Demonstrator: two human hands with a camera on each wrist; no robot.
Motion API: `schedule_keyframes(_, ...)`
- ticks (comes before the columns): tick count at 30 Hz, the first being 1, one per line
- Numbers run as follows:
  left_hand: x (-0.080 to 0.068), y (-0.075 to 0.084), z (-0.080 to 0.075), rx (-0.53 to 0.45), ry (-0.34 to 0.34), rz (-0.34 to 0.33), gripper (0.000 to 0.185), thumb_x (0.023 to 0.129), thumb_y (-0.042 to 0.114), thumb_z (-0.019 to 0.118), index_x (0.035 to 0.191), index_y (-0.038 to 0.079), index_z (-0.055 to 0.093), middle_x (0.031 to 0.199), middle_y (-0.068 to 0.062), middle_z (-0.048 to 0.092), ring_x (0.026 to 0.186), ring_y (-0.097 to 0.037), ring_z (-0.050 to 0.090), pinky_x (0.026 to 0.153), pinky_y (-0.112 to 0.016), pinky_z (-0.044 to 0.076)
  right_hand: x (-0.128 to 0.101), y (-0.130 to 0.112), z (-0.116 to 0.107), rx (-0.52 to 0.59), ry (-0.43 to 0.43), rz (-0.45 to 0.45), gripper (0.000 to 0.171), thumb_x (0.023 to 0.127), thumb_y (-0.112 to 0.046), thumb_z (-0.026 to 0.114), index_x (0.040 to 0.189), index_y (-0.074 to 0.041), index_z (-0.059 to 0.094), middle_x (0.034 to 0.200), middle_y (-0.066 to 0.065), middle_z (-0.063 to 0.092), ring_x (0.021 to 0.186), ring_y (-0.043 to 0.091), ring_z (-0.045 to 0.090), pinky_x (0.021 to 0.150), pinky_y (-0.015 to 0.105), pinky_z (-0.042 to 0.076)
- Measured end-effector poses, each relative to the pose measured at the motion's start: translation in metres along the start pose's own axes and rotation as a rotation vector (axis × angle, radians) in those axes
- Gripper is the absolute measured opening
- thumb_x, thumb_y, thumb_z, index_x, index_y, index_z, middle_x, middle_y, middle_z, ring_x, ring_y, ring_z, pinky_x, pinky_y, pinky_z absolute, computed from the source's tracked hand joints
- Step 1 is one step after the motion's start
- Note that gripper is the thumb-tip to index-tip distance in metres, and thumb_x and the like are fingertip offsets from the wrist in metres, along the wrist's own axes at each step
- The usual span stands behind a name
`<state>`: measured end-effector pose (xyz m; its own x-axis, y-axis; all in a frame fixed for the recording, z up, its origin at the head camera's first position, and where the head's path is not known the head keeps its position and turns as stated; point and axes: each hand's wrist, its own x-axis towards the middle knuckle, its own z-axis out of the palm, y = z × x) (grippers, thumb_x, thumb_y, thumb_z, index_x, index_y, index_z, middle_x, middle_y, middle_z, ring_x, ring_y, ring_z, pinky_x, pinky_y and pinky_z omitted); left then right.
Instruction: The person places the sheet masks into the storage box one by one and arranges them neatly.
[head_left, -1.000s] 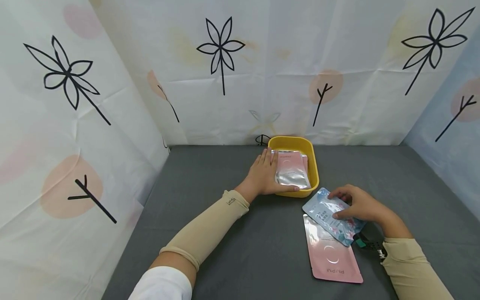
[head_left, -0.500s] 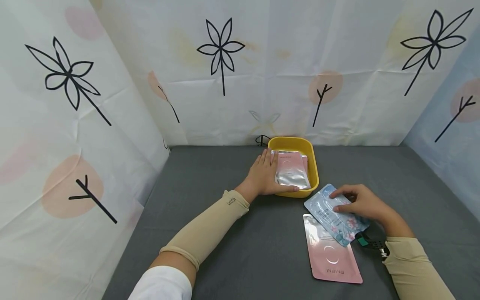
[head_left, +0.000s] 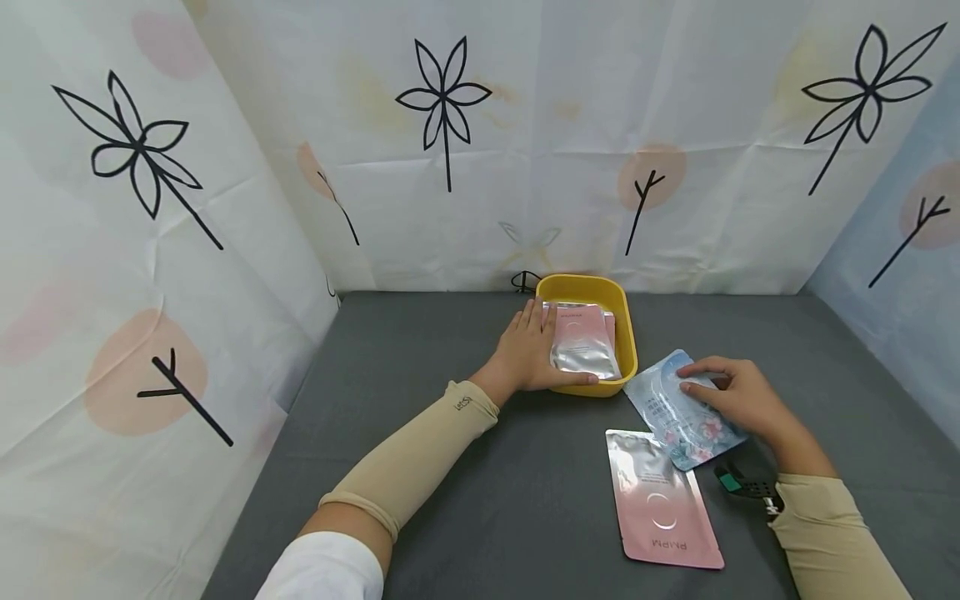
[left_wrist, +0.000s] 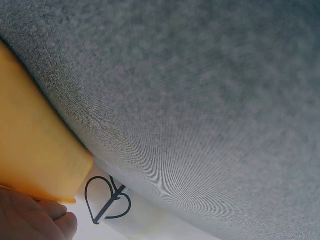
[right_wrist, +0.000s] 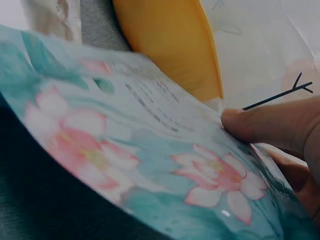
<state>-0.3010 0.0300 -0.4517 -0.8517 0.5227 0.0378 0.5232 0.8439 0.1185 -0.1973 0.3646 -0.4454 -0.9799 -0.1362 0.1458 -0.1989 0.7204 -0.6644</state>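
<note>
My right hand [head_left: 738,398] pinches a shiny blue sheet mask packet [head_left: 684,421] between thumb and fingers, right of the basket. In the right wrist view, pink lotus flowers cover the packet [right_wrist: 155,132], and my thumb [right_wrist: 260,122] presses its edge. A yellow basket [head_left: 632,333] stands at the back with pink and silver mask packets [head_left: 583,333] lying inside. With fingers extended, my left hand [head_left: 528,350] rests along the basket's left side, its thumb across the front rim. A pink and silver mask packet [head_left: 666,512] lies on the table, one corner under the blue one in this view.
A grey cloth [head_left: 480,500] covers the table. White patterned sheets [head_left: 525,167] stand behind it and at the left, and a bluish one [head_left: 900,225] at the right. A black device with a green patch [head_left: 731,482] sits under my right wrist.
My right hand has moved slightly up and to the right, carrying the blue mask packet off much of the pink one. My left hand and the basket have stayed in place.
</note>
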Motion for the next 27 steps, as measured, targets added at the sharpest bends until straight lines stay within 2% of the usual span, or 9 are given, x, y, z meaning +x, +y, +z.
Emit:
schedule_keyframes(4, 0.000, 0.000, 0.000, 0.001, 0.007, 0.001, 0.138, 0.079, 0.100, 0.046, 0.171, 0.005, 0.008, 0.179, -0.021, 0.006, 0.167, -0.034, 0.008, 0.135, -0.047, 0.015, -0.001, -0.009, -0.004, -0.017, 0.089, 0.008, 0.025, 0.099, -0.015, 0.075, 0.119, 0.000, 0.078, 0.123, 0.029, 0.071, 0.089, -0.014, 0.054, 0.066, 0.016, 0.052)
schedule_keyframes(6, 0.000, 0.000, 0.000, 0.000, 0.013, 0.004, 0.138, 0.079, 0.099, 0.046, 0.171, 0.004, 0.009, 0.178, -0.021, 0.007, 0.167, -0.034, 0.009, 0.135, -0.047, 0.016, 0.001, -0.015, -0.005, -0.028, 0.129, 0.021, 0.026, 0.100, -0.016, 0.074, 0.121, 0.000, 0.078, 0.126, 0.029, 0.070, 0.094, 0.002, 0.067, 0.070, 0.022, 0.056)
schedule_keyframes(7, 0.000, 0.000, 0.000, 0.001, 0.015, 0.003, 0.138, 0.079, 0.099, 0.046, 0.171, 0.004, 0.009, 0.178, -0.021, 0.008, 0.167, -0.034, 0.009, 0.135, -0.047, 0.016, 0.001, -0.019, -0.006, -0.037, 0.154, 0.023, 0.026, 0.101, -0.016, 0.074, 0.121, 0.000, 0.077, 0.127, 0.029, 0.069, 0.099, 0.011, 0.070, 0.072, 0.019, 0.054)
schedule_keyframes(8, 0.000, 0.000, 0.000, 0.001, 0.017, 0.004, 0.137, 0.079, 0.099, 0.046, 0.171, 0.004, 0.009, 0.178, -0.021, 0.007, 0.167, -0.034, 0.009, 0.135, -0.047, 0.016, 0.003, -0.022, -0.006, -0.039, 0.178, 0.029, 0.026, 0.101, -0.017, 0.074, 0.121, 0.000, 0.077, 0.128, 0.029, 0.069, 0.097, 0.013, 0.070, 0.070, 0.020, 0.054)
schedule_keyframes(11, 0.000, 0.000, 0.001, 0.005, 0.014, 0.004, 0.137, 0.080, 0.099, 0.046, 0.171, 0.004, 0.008, 0.179, -0.021, 0.007, 0.167, -0.034, 0.009, 0.135, -0.047, 0.016, 0.005, -0.033, -0.006, -0.036, 0.268, 0.030, 0.027, 0.101, -0.017, 0.073, 0.121, 0.001, 0.077, 0.130, 0.027, 0.068, 0.102, 0.004, 0.066, 0.075, 0.011, 0.048)
schedule_keyframes(14, 0.001, 0.000, 0.001, 0.010, 0.005, 0.005, 0.137, 0.080, 0.099, 0.047, 0.171, 0.005, 0.007, 0.179, -0.021, 0.005, 0.167, -0.033, 0.007, 0.135, -0.047, 0.015, 0.007, -0.042, -0.005, -0.001, 0.369, -0.013, 0.025, 0.099, -0.013, 0.075, 0.119, 0.002, 0.078, 0.125, 0.022, 0.069, 0.092, -0.020, 0.048, 0.074, 0.001, 0.041)
schedule_keyframes(17, 0.000, 0.001, 0.001, 0.014, -0.001, 0.009, 0.137, 0.080, 0.099, 0.047, 0.171, 0.005, 0.006, 0.179, -0.020, 0.004, 0.168, -0.033, 0.007, 0.135, -0.047, 0.015, 0.010, -0.052, -0.004, 0.040, 0.446, -0.056, 0.025, 0.097, -0.009, 0.077, 0.119, 0.003, 0.078, 0.119, 0.015, 0.068, 0.095, -0.019, 0.052, 0.082, -0.003, 0.039)
schedule_keyframes(22, 0.001, 0.000, 0.001, 0.013, 0.006, 0.003, 0.137, 0.080, 0.099, 0.048, 0.171, 0.005, 0.007, 0.179, -0.020, 0.004, 0.168, -0.033, 0.006, 0.135, -0.047, 0.015, 0.018, -0.065, -0.002, 0.065, 0.465, -0.048, 0.028, 0.099, -0.013, 0.077, 0.122, 0.001, 0.077, 0.123, 0.016, 0.068, 0.095, -0.019, 0.053, 0.084, -0.003, 0.040)
schedule_keyframes(27, 0.001, 0.000, 0.002, 0.011, 0.012, -0.003, 0.136, 0.080, 0.098, 0.049, 0.171, 0.005, 0.008, 0.179, -0.020, 0.004, 0.168, -0.033, 0.006, 0.136, -0.047, 0.015, 0.024, -0.067, 0.003, 0.122, 0.388, 0.013, 0.034, 0.102, -0.017, 0.073, 0.129, 0.003, 0.073, 0.132, 0.024, 0.065, 0.084, -0.021, 0.055, 0.065, 0.005, 0.049)
